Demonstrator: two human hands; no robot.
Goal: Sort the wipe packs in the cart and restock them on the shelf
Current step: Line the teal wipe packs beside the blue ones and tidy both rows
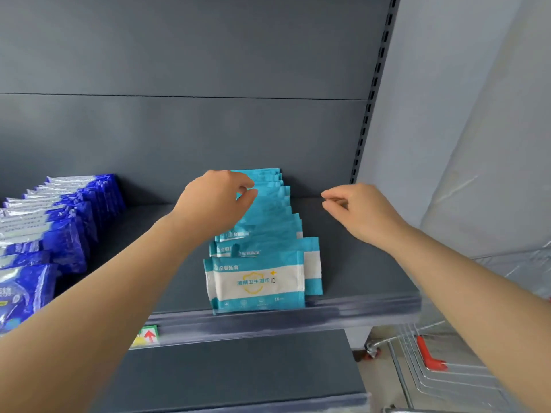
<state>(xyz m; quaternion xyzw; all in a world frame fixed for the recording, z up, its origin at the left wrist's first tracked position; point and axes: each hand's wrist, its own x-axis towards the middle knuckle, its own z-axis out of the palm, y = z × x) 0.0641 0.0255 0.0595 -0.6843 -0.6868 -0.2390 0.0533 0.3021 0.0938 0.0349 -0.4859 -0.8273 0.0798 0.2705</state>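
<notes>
So the shelf (357, 263) is a plain grey one, stretching out under both hands and well past them on either side, with a grey back panel (179, 129) rising behind the fingertips and a slotted upright (372, 93) up and to the right of the right hand. Another grey shelf (238, 362) sits lower down, under the forearms. The wire cart (432, 377) is way below the right arm, down in the corner, and you can see its red handle (429, 356), but I can't tell what's in it. Far out left of the left hand there's a long row of blue packs (65, 222) standing on edge, running front to back. The teal packs (268, 228) are the ones being handled: a row standing upright, starting right under the left hand and running back toward the person to the shelf's front lip, where the front pack (259, 281) faces out. One pack near the front sticks out a bit to the right. The left hand (214, 201) is over the back end of that row, thumb and forefinger curled in and pinching the top edge of a teal pack there, as far as I can make out. The right hand (360, 213) hovers just to the right of the row, not touching it, fingers curled in with the thumb against them and nothing in it. A little tag (146, 336) with a red arrow sits on the front rail, under the left forearm.
</notes>
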